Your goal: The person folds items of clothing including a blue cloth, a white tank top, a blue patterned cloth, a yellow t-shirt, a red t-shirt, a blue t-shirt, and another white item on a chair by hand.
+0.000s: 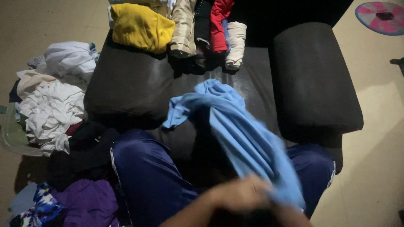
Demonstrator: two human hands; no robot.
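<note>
My left hand (242,194), blurred at the bottom middle, is shut on the lower end of a light blue garment (235,126). The garment stretches up and away over the seat of a dark armchair (256,84), its far end crumpled on the cushion. A bit of my right forearm (294,217) shows under the blue cloth. The right hand itself is hidden behind the cloth and my left hand. My knees in dark blue trousers (147,176) rest against the chair front.
Folded clothes lie along the chair's back: a yellow one (141,25), beige (184,25), red (219,21), cream (235,42). White laundry (52,105) is heaped on the floor at left, with purple cloth (88,201) nearer. A round pink mat (381,17) lies far right.
</note>
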